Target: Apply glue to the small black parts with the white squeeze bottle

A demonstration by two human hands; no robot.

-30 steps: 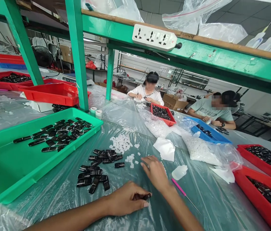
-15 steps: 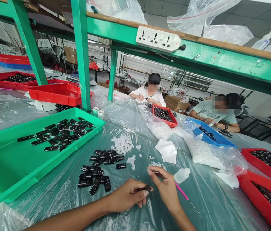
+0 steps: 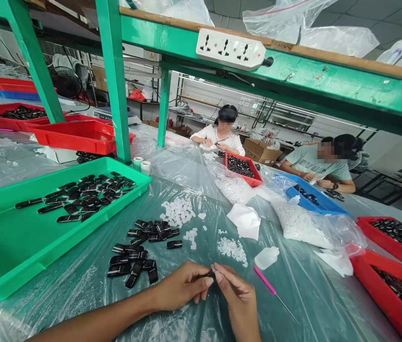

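My left hand is closed on a small black plastic piece, held just above the plastic-covered table. Thumb and fingers of my right hand are pinched at the piece's right end, touching the left fingertips. Whether a tiny part is between the right fingers is hidden. Loose black pieces lie left of my hands. Beyond them are a heap of white bits and a pile of smaller white bits. A translucent squeeze bottle and a thin metal tool with a pink handle lie on the right.
A green tray with black pieces stands at the left. Red bins and a blue bin sit at the right, near a bag of white bits. A green shelf beam crosses overhead. Two people sit opposite.
My right hand has moved left and down from beside the small white bits to meet the black piece in my left hand. The view has shifted slightly.
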